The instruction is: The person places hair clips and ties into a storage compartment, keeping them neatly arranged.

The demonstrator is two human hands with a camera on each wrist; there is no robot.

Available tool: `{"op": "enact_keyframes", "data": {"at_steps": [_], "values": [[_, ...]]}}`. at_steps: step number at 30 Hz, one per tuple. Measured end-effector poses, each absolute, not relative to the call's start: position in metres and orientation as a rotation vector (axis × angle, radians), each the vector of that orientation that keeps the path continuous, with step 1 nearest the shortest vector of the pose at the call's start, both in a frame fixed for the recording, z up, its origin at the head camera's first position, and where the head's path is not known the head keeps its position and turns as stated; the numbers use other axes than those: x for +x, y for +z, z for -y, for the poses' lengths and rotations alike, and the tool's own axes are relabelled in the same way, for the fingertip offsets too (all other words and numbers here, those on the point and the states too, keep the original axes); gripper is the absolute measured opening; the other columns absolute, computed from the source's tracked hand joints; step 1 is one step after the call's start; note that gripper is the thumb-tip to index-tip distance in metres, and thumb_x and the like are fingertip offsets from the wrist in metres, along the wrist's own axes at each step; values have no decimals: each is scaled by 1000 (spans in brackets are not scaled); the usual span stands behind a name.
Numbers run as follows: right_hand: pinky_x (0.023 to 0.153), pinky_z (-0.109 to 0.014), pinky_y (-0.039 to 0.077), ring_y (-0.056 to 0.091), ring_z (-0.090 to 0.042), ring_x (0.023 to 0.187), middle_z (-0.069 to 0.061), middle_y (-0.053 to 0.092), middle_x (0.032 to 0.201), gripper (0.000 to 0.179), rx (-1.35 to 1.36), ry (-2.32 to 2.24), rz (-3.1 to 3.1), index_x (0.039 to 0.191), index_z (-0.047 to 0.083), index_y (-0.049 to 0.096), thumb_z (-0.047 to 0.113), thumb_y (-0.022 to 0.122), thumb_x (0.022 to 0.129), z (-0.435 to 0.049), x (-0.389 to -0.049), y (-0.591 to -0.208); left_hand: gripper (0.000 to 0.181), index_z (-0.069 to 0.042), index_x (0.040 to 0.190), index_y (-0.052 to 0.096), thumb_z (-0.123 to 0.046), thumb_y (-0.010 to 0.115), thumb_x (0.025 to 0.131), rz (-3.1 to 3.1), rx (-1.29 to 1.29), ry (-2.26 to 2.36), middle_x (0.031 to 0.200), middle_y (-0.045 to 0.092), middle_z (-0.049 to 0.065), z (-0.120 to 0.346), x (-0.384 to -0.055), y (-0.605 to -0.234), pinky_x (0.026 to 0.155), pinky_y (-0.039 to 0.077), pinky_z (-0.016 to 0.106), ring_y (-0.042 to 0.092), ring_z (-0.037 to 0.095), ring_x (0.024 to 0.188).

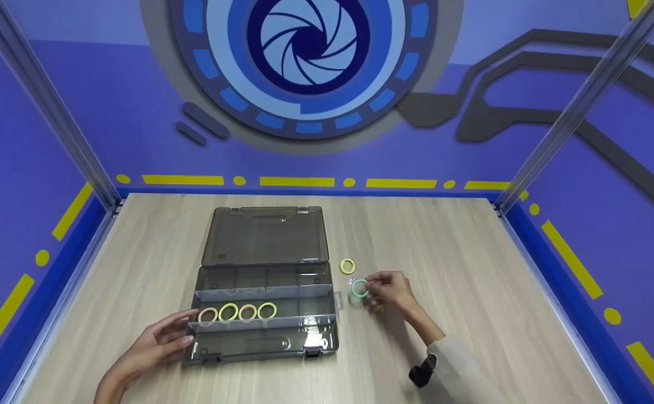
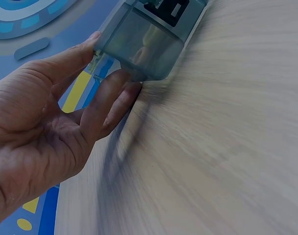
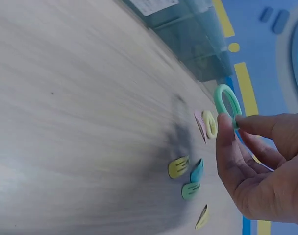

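My right hand point(image 1: 392, 290) pinches a mint-green hair tie point(image 3: 221, 100) between thumb and fingertips, just off the right side of the storage box. This smoky see-through box point(image 1: 259, 341) lies with its lid point(image 1: 268, 235) folded back. Its middle row holds several yellow and pale pink hair ties point(image 1: 228, 312) standing side by side. At the box's left end, my left hand point(image 1: 155, 343) holds the edge with thumb and fingers. The left wrist view shows the left fingertips point(image 2: 120, 78) against the box corner. A yellow hair tie point(image 1: 347, 266) lies beyond the right hand.
On the table under the right hand lie several snap hair clips: a yellow clip point(image 3: 178, 167), a blue clip point(image 3: 197, 171) and a green clip point(image 3: 190, 190) among them. A pink clip point(image 3: 200, 125) lies beside the yellow tie. Blue-purple panels point(image 1: 102, 123) enclose the table's back and sides.
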State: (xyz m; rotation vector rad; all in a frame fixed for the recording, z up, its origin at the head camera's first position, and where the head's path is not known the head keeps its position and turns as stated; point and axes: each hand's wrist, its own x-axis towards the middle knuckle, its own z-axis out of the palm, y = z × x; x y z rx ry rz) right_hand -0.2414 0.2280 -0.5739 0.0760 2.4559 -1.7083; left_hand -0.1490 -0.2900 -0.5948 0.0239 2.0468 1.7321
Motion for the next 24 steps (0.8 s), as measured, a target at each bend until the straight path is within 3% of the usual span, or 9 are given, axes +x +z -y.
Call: {"op": "enact_keyframes", "data": {"at_steps": [6,13,19,24], "values": [[62,-29,59,68,-14,68,-12,72,84,20,90,-1730,-2377,111,-12,69,0,65,95,-235,-240,-568,66,-7,157,37,-23,67,100,-2053,32,1732,152,39,28,291,-150,-595,96,56,40,56,24,129],[66,-30,60,70,-14,72,-10,73,88,29,60,-1772,-2288,119,-14,66,4,66,96,-241,-236,-562,65,-7,157,36,-22,66,101,-2029,36,1744,150,41,29,291,-148,-596,96,56,40,58,17,123],[68,-28,61,72,-13,73,-11,73,90,31,12,-1807,-2263,121,-18,62,1,65,96,-238,-236,-555,66,-5,157,35,-22,65,101,-2064,44,1722,150,42,31,290,-149,-597,96,56,40,57,24,128],[71,-30,62,73,-14,75,-13,73,91,31,24,-1803,-2280,121,-17,62,-1,64,95,-230,-240,-546,67,-8,157,36,-24,67,101,-2079,15,1709,151,42,28,290,-150,-597,96,56,37,58,22,126]]}}
